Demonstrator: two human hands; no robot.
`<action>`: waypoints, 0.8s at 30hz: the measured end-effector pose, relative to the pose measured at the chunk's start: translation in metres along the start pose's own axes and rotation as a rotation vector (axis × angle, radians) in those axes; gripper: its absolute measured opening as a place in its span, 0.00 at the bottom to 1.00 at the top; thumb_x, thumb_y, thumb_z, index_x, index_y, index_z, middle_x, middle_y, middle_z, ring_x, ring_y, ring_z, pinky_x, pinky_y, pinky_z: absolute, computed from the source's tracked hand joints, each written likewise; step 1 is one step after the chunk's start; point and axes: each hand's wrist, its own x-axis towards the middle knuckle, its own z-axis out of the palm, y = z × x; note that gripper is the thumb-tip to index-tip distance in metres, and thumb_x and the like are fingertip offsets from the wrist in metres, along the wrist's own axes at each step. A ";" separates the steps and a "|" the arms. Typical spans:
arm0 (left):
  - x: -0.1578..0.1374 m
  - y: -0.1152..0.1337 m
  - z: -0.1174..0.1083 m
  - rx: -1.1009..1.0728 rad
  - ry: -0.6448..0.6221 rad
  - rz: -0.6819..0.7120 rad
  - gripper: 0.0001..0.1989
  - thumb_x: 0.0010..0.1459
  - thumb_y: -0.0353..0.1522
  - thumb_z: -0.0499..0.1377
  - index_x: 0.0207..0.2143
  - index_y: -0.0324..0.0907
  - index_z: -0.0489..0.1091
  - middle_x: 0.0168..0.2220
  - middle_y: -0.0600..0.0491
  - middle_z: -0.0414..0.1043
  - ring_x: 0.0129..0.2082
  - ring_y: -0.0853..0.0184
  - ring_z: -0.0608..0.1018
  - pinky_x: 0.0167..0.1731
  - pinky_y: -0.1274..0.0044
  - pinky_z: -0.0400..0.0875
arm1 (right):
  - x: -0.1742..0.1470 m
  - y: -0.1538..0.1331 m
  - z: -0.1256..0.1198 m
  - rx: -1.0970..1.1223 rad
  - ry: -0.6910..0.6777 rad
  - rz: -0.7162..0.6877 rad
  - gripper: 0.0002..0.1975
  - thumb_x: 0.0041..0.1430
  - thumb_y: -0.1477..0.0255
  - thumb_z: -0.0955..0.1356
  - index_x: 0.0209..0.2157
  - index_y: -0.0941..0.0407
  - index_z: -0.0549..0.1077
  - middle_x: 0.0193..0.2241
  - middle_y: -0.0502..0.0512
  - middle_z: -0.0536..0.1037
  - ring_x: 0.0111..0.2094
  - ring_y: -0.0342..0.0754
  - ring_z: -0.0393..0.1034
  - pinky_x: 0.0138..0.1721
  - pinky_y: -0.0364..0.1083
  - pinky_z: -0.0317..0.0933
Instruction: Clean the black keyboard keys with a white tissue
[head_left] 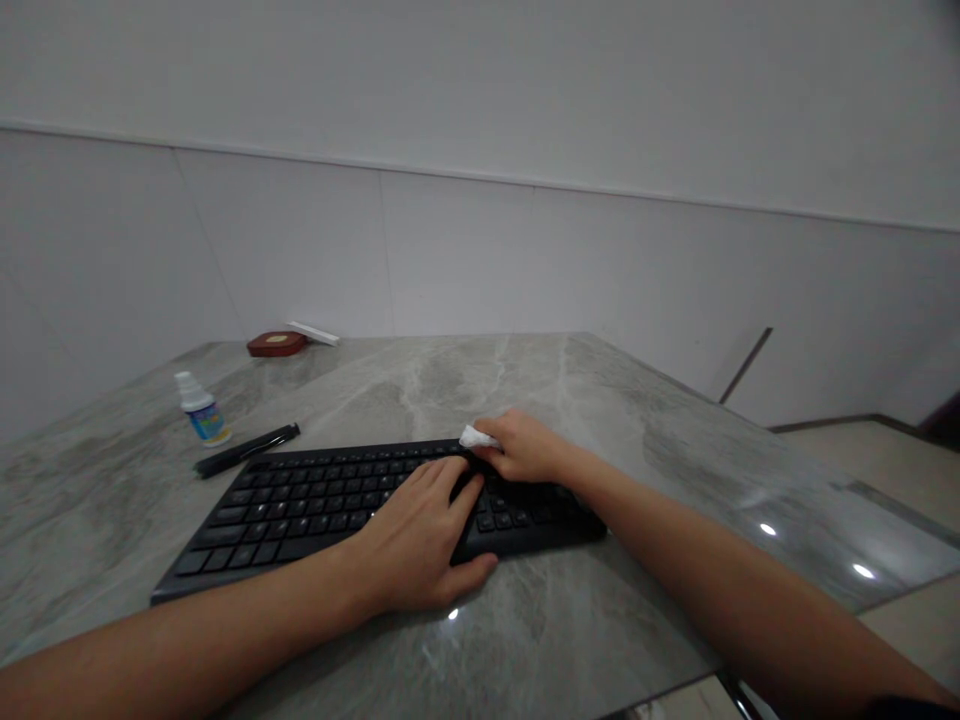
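A black keyboard (330, 500) lies on the grey marbled table. My left hand (424, 530) rests palm down over its middle right part, fingers stretched out and thumb near the front edge, hiding some keys. Pinched in my right hand (525, 445) is a crumpled white tissue (476, 437), held at the keyboard's back edge, right of the middle. Fingers of my right hand cover part of the tissue. Both hands are close together, and my right forearm crosses above the keyboard's right end.
A white spray bottle (202, 410) with a blue label stands at the left. Beside the keyboard's back left corner lies a black stick-like object (246, 451). Near the wall (450, 255) are a dark red box (276, 344) and a flat white piece (315, 333). The table (450, 385) has a right edge.
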 end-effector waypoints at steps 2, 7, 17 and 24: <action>0.000 0.000 0.001 0.003 0.005 0.005 0.30 0.54 0.42 0.60 0.53 0.32 0.65 0.54 0.35 0.63 0.54 0.47 0.68 0.54 0.57 0.66 | 0.000 0.000 -0.001 0.009 -0.006 0.002 0.09 0.59 0.70 0.63 0.35 0.58 0.73 0.29 0.58 0.78 0.31 0.50 0.71 0.31 0.44 0.54; 0.000 0.000 0.002 0.021 -0.006 0.013 0.31 0.54 0.42 0.60 0.54 0.30 0.65 0.54 0.35 0.63 0.54 0.47 0.67 0.55 0.58 0.65 | 0.000 -0.001 -0.003 0.060 -0.075 -0.033 0.07 0.57 0.72 0.64 0.32 0.58 0.74 0.30 0.56 0.79 0.31 0.48 0.71 0.32 0.43 0.55; -0.001 0.000 0.000 0.033 -0.014 0.010 0.30 0.55 0.43 0.59 0.54 0.31 0.65 0.54 0.35 0.63 0.54 0.48 0.68 0.54 0.58 0.66 | -0.001 0.003 -0.010 0.043 -0.127 -0.017 0.06 0.56 0.73 0.65 0.32 0.57 0.74 0.30 0.55 0.79 0.32 0.47 0.72 0.31 0.42 0.54; 0.000 -0.001 0.002 0.034 -0.009 0.004 0.32 0.54 0.43 0.60 0.55 0.31 0.64 0.55 0.35 0.63 0.55 0.46 0.67 0.55 0.57 0.65 | -0.001 0.006 -0.011 0.009 -0.086 -0.006 0.08 0.56 0.73 0.65 0.33 0.58 0.75 0.30 0.57 0.80 0.32 0.48 0.72 0.31 0.43 0.54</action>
